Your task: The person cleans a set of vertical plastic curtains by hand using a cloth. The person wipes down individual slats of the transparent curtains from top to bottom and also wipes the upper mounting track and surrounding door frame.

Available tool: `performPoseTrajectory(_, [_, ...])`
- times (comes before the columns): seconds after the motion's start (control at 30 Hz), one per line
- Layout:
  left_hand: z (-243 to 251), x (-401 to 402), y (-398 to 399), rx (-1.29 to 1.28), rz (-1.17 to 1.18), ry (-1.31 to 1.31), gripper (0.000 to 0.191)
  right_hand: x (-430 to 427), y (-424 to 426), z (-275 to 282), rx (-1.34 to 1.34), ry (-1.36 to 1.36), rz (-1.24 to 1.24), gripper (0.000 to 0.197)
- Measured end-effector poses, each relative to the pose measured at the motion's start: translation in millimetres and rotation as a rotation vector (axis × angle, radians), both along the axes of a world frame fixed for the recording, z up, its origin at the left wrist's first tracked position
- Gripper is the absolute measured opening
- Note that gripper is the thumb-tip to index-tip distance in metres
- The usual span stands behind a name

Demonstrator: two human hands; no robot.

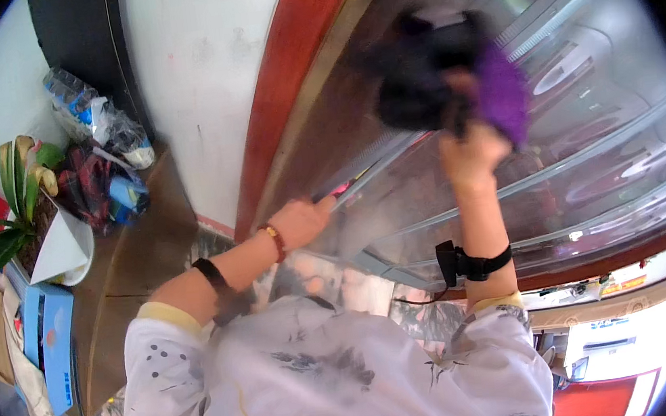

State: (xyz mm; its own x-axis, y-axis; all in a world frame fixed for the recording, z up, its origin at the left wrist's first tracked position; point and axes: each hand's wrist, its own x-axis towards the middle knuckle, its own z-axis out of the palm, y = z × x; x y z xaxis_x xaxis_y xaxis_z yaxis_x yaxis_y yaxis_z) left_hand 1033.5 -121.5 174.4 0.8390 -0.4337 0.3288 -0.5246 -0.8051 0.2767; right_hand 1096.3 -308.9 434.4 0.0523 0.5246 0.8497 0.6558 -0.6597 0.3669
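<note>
My right hand (476, 153) is raised and closed on a dark and purple bundle (453, 79), blurred by motion; it looks like cloth or bags, but its kind cannot be told. The bundle is in front of a large panelled surface, glossy and covered with clear plastic film (583, 151). Lower and to the left, my left hand (304, 220) reaches to the edge of a grey strip (377, 167) on that surface, near a small pink and yellow item (343, 188). Whether its fingers grip anything is unclear. A red beaded bracelet circles the left wrist.
On the left, a brown cabinet (127, 278) bears a potted plant (24, 222), plastic bags (102, 183), a bundle of plastic-wrapped bottles (98, 120) and a light-blue box (52, 347). A red wooden frame (294, 72) runs between the white wall and the panelled surface. The floor has patterned tiles (360, 290).
</note>
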Motion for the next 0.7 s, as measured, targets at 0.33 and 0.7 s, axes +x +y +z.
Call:
performPoseTrajectory(0.33, [-25,-13,3,0.067,0.061,-0.051,0.02,111,44,-135,1.687,1.382,0.936,0.032])
performPoseTrajectory(0.7, [3,-23,-8,0.085,0.062,-0.115,0.026,1,47,-416,0.699,2.133,0.869,0.023])
